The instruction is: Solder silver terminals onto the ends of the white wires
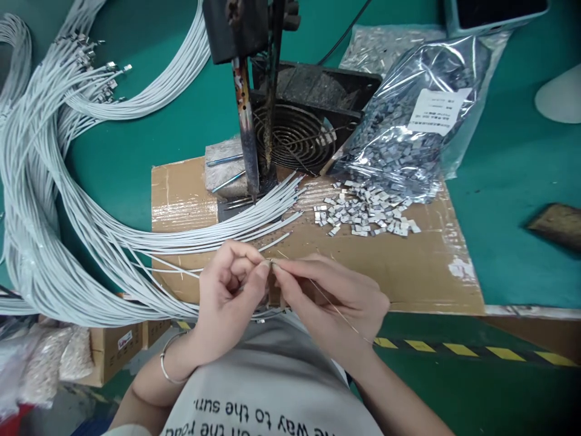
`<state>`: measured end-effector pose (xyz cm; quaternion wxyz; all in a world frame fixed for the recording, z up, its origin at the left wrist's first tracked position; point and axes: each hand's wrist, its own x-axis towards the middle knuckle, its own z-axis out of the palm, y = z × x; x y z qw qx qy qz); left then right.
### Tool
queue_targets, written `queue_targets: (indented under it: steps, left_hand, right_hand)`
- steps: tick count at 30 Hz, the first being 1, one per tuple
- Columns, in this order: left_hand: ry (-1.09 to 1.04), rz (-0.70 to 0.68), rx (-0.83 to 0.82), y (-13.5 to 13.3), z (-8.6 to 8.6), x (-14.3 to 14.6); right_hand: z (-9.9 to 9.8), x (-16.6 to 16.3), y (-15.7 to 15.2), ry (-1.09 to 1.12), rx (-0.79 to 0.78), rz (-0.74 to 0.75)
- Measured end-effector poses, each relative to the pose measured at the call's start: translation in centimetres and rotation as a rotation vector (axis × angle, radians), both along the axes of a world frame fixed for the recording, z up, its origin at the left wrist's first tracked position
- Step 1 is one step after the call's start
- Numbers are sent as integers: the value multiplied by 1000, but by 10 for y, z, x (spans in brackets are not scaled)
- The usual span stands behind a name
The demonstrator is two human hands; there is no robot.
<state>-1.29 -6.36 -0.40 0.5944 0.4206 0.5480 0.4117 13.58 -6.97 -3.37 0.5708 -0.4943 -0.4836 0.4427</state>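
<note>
Both hands meet over the near edge of the cardboard (408,266) on the green bench (499,200). The left hand (229,297) is curled nearly closed, thumb and forefinger pinching one white wire (177,270) close to its end. The rest of the wire trails off left toward the bundle (54,200).

The right hand (338,297) faces it, fingertips touching the left's. It is pinched shut on the wire's tip, and perhaps on a small piece too tiny to make out. A thin strand (336,312) crosses the back of this hand; I cannot tell whether it is held.

The wire looks light, limp and smooth-coated, so it likely flops unless gripped just behind the tip. Both wrists are bent inward and held close to the body. Loose clips (367,215) lie well beyond, by the bag (408,127)
</note>
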Motion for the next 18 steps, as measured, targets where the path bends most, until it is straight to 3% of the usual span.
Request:
queue_targets:
  steps: [4,12,18]
  left_hand:
    - [-15,25,-36,6,3,-1]
    - [109,73,-42,10,5,2]
    - [200,105,63,5,1,7]
  right_hand:
    - [2,7,2,4,3,56]
    - [8,23,6,291,-447,207]
    - [8,25,9,355,-528,271]
